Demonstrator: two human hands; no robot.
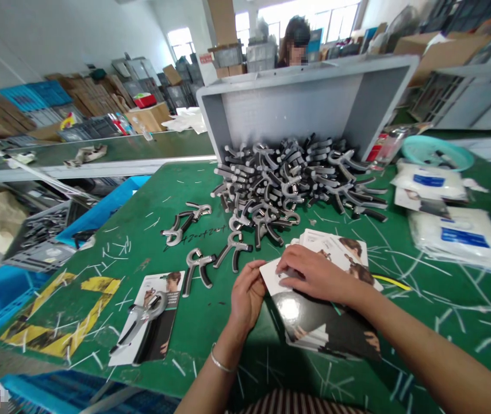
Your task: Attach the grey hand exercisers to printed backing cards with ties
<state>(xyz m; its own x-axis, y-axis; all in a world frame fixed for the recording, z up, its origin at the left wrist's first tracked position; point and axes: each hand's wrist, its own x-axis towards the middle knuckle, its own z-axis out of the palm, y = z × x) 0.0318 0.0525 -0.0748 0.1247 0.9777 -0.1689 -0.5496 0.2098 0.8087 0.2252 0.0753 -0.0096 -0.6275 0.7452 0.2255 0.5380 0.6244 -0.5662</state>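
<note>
My left hand [248,296] pinches the left corner of a printed cardboard card [291,310] on top of a stack. My right hand [314,276] lies on that card with fingers bent and somewhat apart, pressing its face. More cards [312,237] of the stack show beyond the right hand. To the left, a grey and black hand grip strengthener [148,313] rests on a separate card [171,322]. Several loose hand grips, among them one standing apart [198,269], lie past my left hand.
A grey plastic bin [288,109] lies tipped on its side, with a heap of hand grips [280,178] spilling out. White plastic packs [456,238] and a turquoise dish [437,150] sit at right. Yellow-black tape [51,339] marks the left corner. A person [295,40] is behind the bin.
</note>
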